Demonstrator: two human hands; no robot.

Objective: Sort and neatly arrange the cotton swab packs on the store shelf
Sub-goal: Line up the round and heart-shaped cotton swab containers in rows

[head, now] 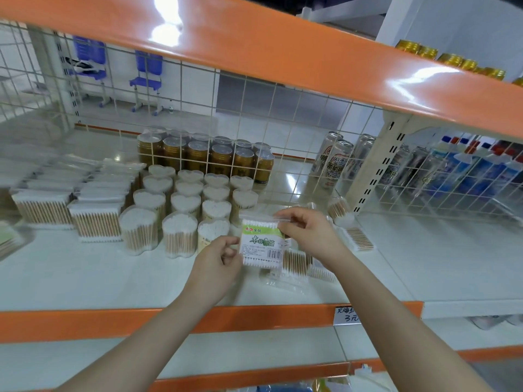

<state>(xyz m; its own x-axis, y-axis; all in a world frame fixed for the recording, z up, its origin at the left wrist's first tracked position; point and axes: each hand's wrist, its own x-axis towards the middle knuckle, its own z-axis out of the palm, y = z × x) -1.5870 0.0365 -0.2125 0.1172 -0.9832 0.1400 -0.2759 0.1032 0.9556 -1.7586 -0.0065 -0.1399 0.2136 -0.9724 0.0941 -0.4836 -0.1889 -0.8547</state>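
Note:
A flat cotton swab pack [261,244] with a green label is held upright above the white shelf [85,273]. My left hand [218,261] pinches its lower left edge. My right hand [304,232] pinches its top right corner. Heart-shaped tubs of swabs [181,207] stand in rows to the left. Rectangular swab boxes [96,219] sit in rows further left. More flat swab packs [297,263] lie on the shelf behind and below the held pack. A loose pack [358,239] lies to the right.
Gold cans [203,157] and tall beer cans [335,159] stand behind a wire grid [283,114] at the shelf's back. An orange upper shelf [283,52] hangs overhead. The orange front rail [254,318] carries a price tag [346,315]. A green-labelled pack [8,239] lies far left.

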